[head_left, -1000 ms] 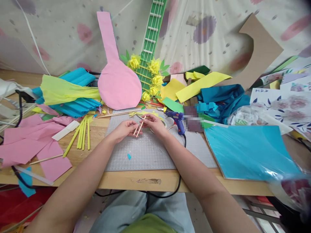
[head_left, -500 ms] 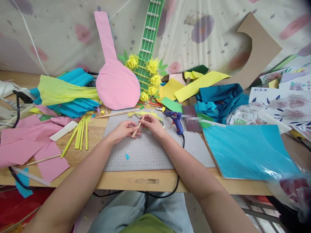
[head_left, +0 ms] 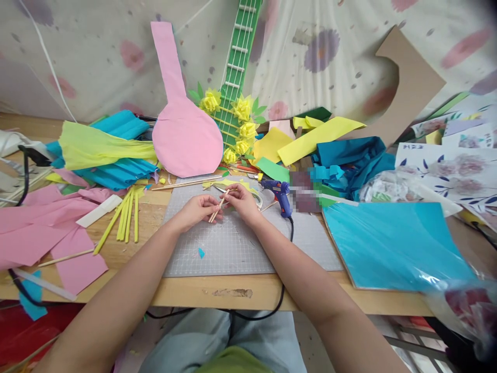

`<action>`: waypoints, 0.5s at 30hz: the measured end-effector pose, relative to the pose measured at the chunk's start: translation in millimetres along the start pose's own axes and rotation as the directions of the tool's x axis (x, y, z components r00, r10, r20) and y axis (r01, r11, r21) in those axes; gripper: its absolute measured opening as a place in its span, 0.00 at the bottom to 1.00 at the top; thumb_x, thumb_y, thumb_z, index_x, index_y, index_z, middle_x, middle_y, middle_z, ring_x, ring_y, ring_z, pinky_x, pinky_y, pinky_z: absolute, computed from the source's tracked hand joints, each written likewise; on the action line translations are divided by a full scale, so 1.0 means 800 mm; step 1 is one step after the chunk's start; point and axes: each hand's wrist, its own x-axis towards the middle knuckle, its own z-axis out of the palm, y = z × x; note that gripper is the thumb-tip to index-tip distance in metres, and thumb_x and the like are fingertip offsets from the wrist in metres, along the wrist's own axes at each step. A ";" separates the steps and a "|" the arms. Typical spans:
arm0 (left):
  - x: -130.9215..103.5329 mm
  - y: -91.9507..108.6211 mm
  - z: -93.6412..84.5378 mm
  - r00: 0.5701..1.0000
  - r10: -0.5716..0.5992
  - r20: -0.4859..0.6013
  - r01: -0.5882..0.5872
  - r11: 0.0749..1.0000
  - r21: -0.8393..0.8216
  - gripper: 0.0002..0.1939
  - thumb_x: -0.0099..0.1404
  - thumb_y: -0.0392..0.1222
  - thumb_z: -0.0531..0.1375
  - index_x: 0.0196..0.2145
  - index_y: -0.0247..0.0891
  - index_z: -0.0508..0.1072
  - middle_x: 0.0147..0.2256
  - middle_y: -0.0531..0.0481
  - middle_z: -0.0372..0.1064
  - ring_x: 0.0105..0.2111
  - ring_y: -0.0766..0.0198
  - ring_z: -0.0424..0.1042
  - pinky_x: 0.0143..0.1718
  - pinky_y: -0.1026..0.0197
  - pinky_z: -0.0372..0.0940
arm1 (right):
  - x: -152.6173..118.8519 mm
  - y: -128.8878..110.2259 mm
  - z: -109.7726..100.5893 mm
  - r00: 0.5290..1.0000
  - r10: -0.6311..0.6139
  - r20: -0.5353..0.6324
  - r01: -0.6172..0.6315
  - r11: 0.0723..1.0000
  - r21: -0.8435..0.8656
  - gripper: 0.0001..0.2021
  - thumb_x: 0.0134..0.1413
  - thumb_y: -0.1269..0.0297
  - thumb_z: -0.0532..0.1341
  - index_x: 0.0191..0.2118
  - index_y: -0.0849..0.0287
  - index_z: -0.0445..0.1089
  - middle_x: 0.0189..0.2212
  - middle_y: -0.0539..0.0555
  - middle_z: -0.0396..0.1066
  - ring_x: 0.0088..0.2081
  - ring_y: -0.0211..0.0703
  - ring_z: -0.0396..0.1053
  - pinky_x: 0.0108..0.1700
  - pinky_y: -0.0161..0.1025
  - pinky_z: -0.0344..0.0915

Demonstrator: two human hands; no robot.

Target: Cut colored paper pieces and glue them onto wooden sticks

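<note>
Short thin wooden sticks [head_left: 213,215] are held between my two hands, slanting over the grey cutting mat [head_left: 233,254]. My left hand [head_left: 200,210] pinches them near their lower part. The fingertips of my right hand [head_left: 239,201] close on their upper end. Scissors, partly hidden, and a roll of tape [head_left: 257,199] lie just behind my right hand. To its right is a blue glue gun [head_left: 282,196] with a black cord. A small blue scrap [head_left: 201,253] rests on the mat.
A pink paper guitar shape [head_left: 188,137] and a green one with yellow flowers [head_left: 233,93] stand behind. Yellow strips [head_left: 126,215] and pink paper [head_left: 42,228] lie left. A wrapped blue sheet [head_left: 392,243] is at right, beside crumpled blue paper [head_left: 349,160].
The view has shifted slightly. Both hands stay together over the mat with the sticks, their fingers only slightly moved.
</note>
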 end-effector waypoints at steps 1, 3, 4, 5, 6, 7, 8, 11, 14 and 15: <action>0.001 0.000 -0.001 1.000 0.011 -0.010 -0.010 1.000 0.013 0.18 0.46 0.47 0.66 0.30 0.33 0.66 0.27 0.47 0.71 0.27 0.62 0.73 0.27 0.60 0.67 | 0.000 0.001 0.001 1.000 -0.005 -0.011 0.005 1.000 -0.006 0.13 0.40 0.61 0.61 0.33 0.56 0.57 0.25 0.46 0.68 0.28 0.34 0.69 0.28 0.32 0.65; 0.002 -0.002 -0.005 0.999 0.037 -0.039 -0.036 0.998 0.043 0.18 0.47 0.48 0.65 0.30 0.33 0.66 0.28 0.47 0.72 0.27 0.62 0.73 0.28 0.60 0.67 | 0.001 0.002 0.002 0.999 -0.016 -0.035 0.015 1.000 -0.022 0.13 0.40 0.61 0.61 0.31 0.56 0.56 0.24 0.45 0.67 0.27 0.34 0.69 0.27 0.32 0.64; 0.003 -0.002 -0.007 0.997 0.050 -0.053 -0.047 0.997 0.056 0.18 0.47 0.48 0.64 0.31 0.33 0.66 0.28 0.47 0.72 0.27 0.63 0.73 0.27 0.61 0.66 | 0.001 0.003 0.002 0.999 -0.022 -0.045 0.021 0.999 -0.033 0.13 0.40 0.61 0.60 0.31 0.56 0.55 0.24 0.45 0.66 0.27 0.35 0.69 0.26 0.32 0.64; 0.004 -0.003 -0.010 0.996 0.062 -0.065 -0.057 0.996 0.069 0.18 0.48 0.49 0.64 0.31 0.34 0.66 0.29 0.46 0.72 0.27 0.63 0.72 0.27 0.62 0.66 | 0.002 0.004 0.002 0.998 -0.028 -0.053 0.026 0.999 -0.048 0.13 0.41 0.60 0.60 0.30 0.56 0.55 0.23 0.44 0.66 0.27 0.35 0.69 0.26 0.32 0.64; 0.005 -0.003 -0.012 0.995 0.072 -0.075 -0.066 0.994 0.083 0.18 0.49 0.49 0.63 0.31 0.34 0.66 0.29 0.46 0.72 0.26 0.64 0.72 0.25 0.63 0.65 | 0.002 0.004 0.002 0.998 -0.035 -0.058 0.031 0.997 -0.064 0.13 0.41 0.60 0.60 0.30 0.56 0.55 0.23 0.44 0.65 0.27 0.35 0.69 0.26 0.32 0.63; 0.005 -0.002 -0.013 0.993 0.080 -0.087 -0.072 0.993 0.097 0.17 0.49 0.49 0.63 0.31 0.34 0.66 0.30 0.46 0.72 0.25 0.66 0.71 0.23 0.64 0.64 | 0.002 0.005 0.002 0.997 -0.041 -0.063 0.035 0.996 -0.084 0.13 0.41 0.60 0.60 0.30 0.56 0.54 0.23 0.44 0.65 0.27 0.36 0.69 0.25 0.32 0.63; 0.005 -0.001 -0.014 0.992 0.085 -0.098 -0.074 0.991 0.111 0.16 0.49 0.49 0.63 0.31 0.34 0.66 0.30 0.46 0.72 0.23 0.67 0.70 0.22 0.66 0.63 | 0.001 0.005 0.002 0.997 -0.048 -0.066 0.041 0.993 -0.111 0.13 0.41 0.59 0.60 0.29 0.56 0.54 0.22 0.44 0.64 0.26 0.36 0.69 0.25 0.32 0.62; 0.006 0.002 -0.016 0.982 0.093 -0.165 -0.072 0.989 0.128 0.14 0.51 0.46 0.61 0.30 0.35 0.64 0.27 0.49 0.71 0.19 0.70 0.67 0.18 0.67 0.61 | -0.001 0.005 0.002 0.993 -0.089 -0.078 0.069 0.971 -0.230 0.12 0.42 0.58 0.60 0.27 0.56 0.55 0.21 0.45 0.63 0.25 0.37 0.67 0.25 0.33 0.61; 0.010 0.003 -0.016 0.944 0.133 -0.302 -0.104 0.988 0.111 0.11 0.55 0.44 0.58 0.32 0.37 0.61 0.21 0.54 0.67 0.15 0.72 0.64 0.18 0.67 0.61 | -0.004 0.005 0.003 0.991 -0.122 -0.062 0.096 0.941 -0.324 0.12 0.44 0.56 0.60 0.25 0.56 0.56 0.19 0.45 0.63 0.24 0.37 0.66 0.26 0.34 0.60; 0.012 0.002 -0.017 0.925 0.157 -0.346 -0.126 0.986 0.111 0.11 0.55 0.44 0.57 0.32 0.38 0.59 0.20 0.56 0.66 0.14 0.72 0.63 0.18 0.67 0.60 | -0.005 0.005 0.003 0.991 -0.121 -0.051 0.097 0.937 -0.334 0.12 0.45 0.55 0.59 0.24 0.56 0.56 0.19 0.45 0.63 0.24 0.36 0.66 0.26 0.34 0.60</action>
